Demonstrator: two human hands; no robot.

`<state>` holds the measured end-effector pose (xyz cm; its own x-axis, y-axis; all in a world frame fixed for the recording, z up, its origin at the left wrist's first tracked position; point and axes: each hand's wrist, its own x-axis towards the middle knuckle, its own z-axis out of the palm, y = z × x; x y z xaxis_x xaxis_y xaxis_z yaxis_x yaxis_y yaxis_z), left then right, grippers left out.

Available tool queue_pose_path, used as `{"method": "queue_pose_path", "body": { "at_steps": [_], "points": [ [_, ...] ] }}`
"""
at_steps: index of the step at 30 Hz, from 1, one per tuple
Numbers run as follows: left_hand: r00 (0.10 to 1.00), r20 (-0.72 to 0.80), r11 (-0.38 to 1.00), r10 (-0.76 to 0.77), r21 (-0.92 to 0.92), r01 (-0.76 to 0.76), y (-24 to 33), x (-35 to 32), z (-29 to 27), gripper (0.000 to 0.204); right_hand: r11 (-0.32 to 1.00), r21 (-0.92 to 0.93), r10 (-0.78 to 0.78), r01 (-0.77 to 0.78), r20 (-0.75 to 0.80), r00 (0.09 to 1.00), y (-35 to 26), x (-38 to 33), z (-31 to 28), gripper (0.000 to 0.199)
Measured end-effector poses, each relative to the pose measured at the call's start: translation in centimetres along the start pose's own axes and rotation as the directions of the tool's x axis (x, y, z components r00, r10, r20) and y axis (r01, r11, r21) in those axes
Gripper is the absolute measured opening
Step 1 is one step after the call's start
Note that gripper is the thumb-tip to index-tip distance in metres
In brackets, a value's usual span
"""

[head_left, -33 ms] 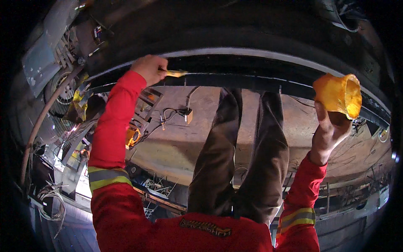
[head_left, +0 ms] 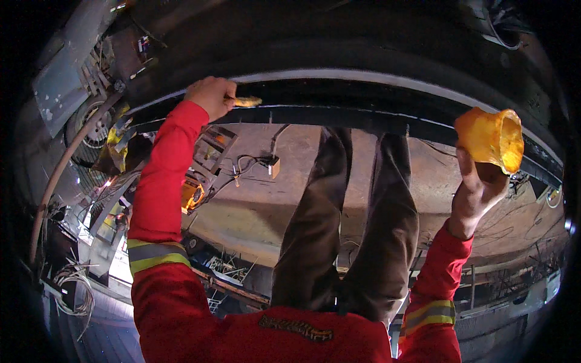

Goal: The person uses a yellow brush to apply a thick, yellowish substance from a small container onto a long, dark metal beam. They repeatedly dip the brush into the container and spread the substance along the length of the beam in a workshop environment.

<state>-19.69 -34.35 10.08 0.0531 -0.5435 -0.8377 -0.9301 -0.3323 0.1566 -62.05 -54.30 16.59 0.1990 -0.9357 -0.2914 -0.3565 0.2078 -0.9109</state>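
Note:
My left hand (head_left: 210, 98) is closed on a paintbrush (head_left: 247, 102), whose yellowish tip points right. The brush lies over a long black beam (head_left: 327, 97) that runs across in front of me. Whether the bristles touch it I cannot tell. Raised at the right, my right hand (head_left: 478, 195) grips a yellow plastic container (head_left: 484, 138) from below. Its wide mouth has an uneven rim and is tilted to the right. The inside is coated yellow; how much it holds cannot be seen.
Under the beam is a brown floor with a small box on a cable (head_left: 274, 167) and an orange device (head_left: 192, 194). A wheel (head_left: 94, 127), a curved pipe (head_left: 75, 148) and a coil of cable (head_left: 75, 289) are at the left.
My left hand and the brush have shifted slightly left along the beam. My right hand keeps its hold on the container, almost in the same place.

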Motion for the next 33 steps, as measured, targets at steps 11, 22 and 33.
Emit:
{"method": "queue_pose_path", "body": {
  "at_steps": [11, 22, 33],
  "points": [
    [0.989, 0.07, 0.949, 0.129, -0.297, -0.103, -1.1, 3.5, 1.1, 0.017, 0.999, -0.046, -0.008, 0.01, 0.043, 0.999, 0.8, 0.1, 3.8, 0.052],
    [0.978, -0.139, 0.828, -0.156, -0.558, 0.053, -4.2, -3.6, -2.7, 0.022, 0.994, -0.11, 0.008, 0.005, 0.117, 0.993, 2.5, -0.2, 5.6, 0.067],
    [0.693, -0.534, 0.815, 0.484, -0.012, -0.579, 9.1, -8.2, -15.3, 0.024, 0.934, -0.094, -0.272, 0.345, 0.439, 0.856, 0.4, 0.7, 13.6, 0.062]
  ]
}}
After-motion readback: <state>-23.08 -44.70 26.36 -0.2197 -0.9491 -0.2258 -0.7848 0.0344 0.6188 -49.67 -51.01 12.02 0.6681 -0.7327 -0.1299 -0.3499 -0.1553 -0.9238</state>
